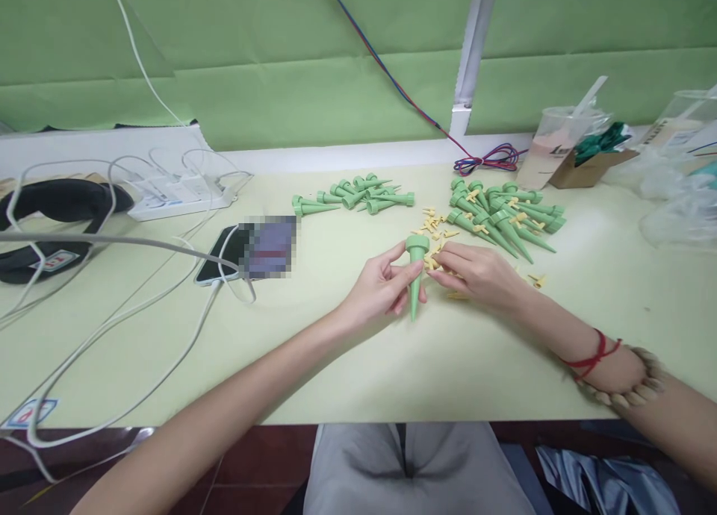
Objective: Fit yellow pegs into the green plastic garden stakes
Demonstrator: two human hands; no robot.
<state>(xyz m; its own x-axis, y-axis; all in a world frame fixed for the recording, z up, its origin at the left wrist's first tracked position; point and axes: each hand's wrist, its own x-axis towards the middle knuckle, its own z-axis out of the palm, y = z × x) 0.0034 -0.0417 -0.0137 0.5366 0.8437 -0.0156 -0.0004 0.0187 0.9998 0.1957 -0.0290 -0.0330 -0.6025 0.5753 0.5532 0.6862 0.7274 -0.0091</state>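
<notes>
My left hand [386, 282] is closed around a green plastic spike [415, 265], gripped near its middle. The spike stands nearly upright, wide cap at the top and tapered tip pointing down. Just to its right, my right hand [476, 272] has its fingers pinched together beside small yellow plastic pieces [432, 222]; whether one is between the fingertips is hidden. More of these yellow bits lie under and around that hand. Behind it is a pile of green spikes [504, 213] with yellow pieces among them. A second group of green spikes [364, 194] lies further left.
A phone [224, 254] with a cable lies left of my hands. White cables cross the left side, near a power strip [179, 198] and a black headband-like item [56, 201]. At the back right are a drink cup [552, 149], a small cardboard box [588, 168] and plastic bags.
</notes>
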